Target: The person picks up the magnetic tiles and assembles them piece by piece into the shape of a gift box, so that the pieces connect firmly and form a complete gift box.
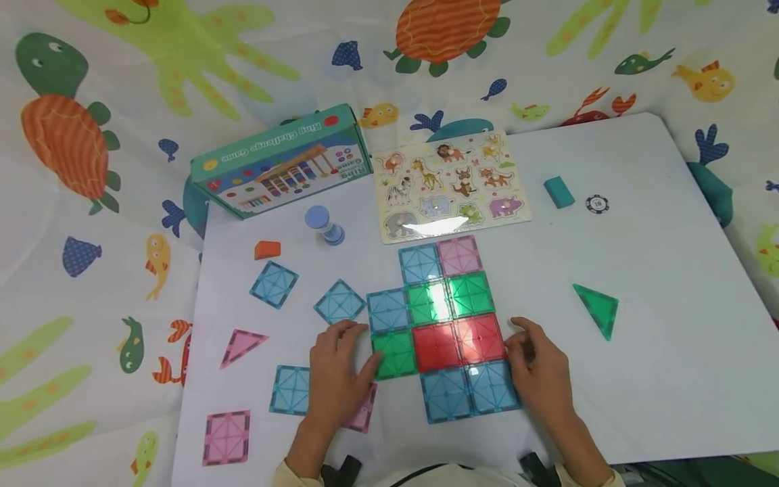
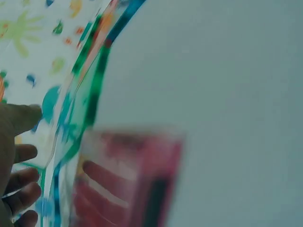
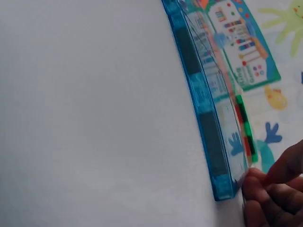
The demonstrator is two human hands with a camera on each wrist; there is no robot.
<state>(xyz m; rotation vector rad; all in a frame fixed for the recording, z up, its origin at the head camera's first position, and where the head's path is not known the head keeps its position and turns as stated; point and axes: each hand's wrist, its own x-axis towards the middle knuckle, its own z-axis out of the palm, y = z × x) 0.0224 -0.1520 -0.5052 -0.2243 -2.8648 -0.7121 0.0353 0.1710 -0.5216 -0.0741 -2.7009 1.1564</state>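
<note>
Translucent square magnetic tiles lie joined flat on the table: a green tile [image 1: 394,354] at the left side, two red tiles [image 1: 458,342], two blue tiles [image 1: 469,392] at the near end, and more green, blue and pink ones beyond. My left hand [image 1: 341,379] rests at the left side, its thumb at the green tile's edge and its fingers loosely bent. Partly under that hand is a pink tile [image 1: 364,410], blurred in the left wrist view. Loosely curled, my right hand [image 1: 541,368] touches the joined tiles' right edge beside the red and blue ones.
Loose blue tiles [image 1: 274,285], a pink square [image 1: 226,438] and a pink triangle [image 1: 242,346] lie left. A green triangle [image 1: 599,311] lies right. Behind stand a game box [image 1: 282,162], an animal puzzle board [image 1: 450,186], a sand timer [image 1: 325,224] and a teal block [image 1: 558,192].
</note>
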